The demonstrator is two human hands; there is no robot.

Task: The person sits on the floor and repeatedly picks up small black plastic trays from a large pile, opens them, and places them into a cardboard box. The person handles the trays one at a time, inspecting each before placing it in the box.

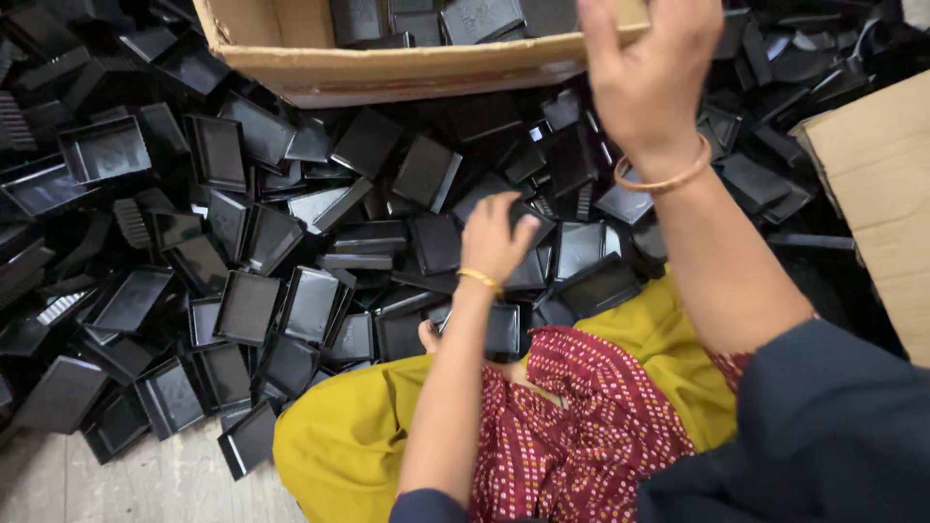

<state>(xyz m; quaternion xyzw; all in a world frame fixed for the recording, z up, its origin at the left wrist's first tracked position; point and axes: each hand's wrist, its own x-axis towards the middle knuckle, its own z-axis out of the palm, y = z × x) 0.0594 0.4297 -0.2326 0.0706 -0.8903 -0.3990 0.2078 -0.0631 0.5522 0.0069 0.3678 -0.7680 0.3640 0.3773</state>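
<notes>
Glossy black plastic trays (247,305) everywhere; left hand (494,237) grasps one, right hand (649,73) released.

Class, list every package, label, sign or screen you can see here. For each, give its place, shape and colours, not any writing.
Open cardboard box: top centre, brown, rectangular, with black plastic trays inside; the right hand is raised at its front edge.
Second cardboard box: right edge, brown, only one corner in view.
Labels, signs, screens: none visible.
The left hand rests on the heap of loose black trays on the floor.
</notes>
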